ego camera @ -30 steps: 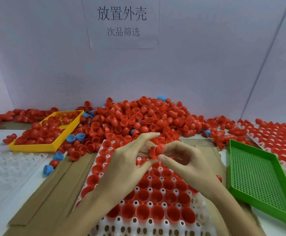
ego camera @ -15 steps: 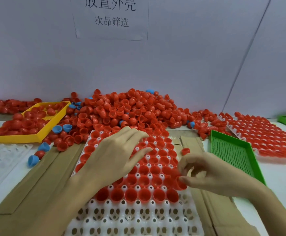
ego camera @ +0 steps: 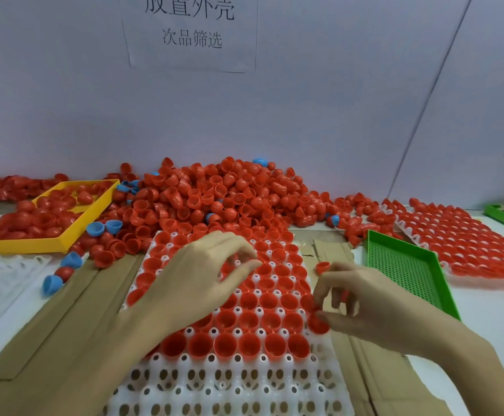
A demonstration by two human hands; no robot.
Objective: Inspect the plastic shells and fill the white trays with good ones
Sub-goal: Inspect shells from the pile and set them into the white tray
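Head view, only cam. White tray (ego camera: 232,382) sits centre-front on the worktop (ego camera: 484,340), on cardboard strips (ego camera: 65,310). Far rows hold red shells open side up; nearest rows are bare sockets.

R hand (ego camera: 373,307) is at the tray's right edge, approx level w/ the second-nearest filled row. Thumb and forefinger curl in and pinch a red shell (ego camera: 318,324) at the row's right end; can't tell if it is seated in a socket or just above. Other fingers (ego camera: 339,298) are bent, spread loosely above it. One loose red shell (ego camera: 322,267) lies on the cardboard just beyond that hand.

L hand (ego camera: 202,280) is over the tray's middle, palm down, fingers relaxed and slightly curled, tips near the filled sockets; holds nothing that I can see.

Big shell pile (ego camera: 223,199) of red pcs, w/ a few blue shells (ego camera: 94,229) mixed in, lies behind the tray against the wall. Yellow tray (ego camera: 20,244) far left holds red shells. Green mesh tray (ego camera: 406,268) is right of the cardboard. A second tray (ego camera: 469,244) packed w/ red shells lies far right. Paper sign (ego camera: 190,31) w/ printed characters hangs on the wall.
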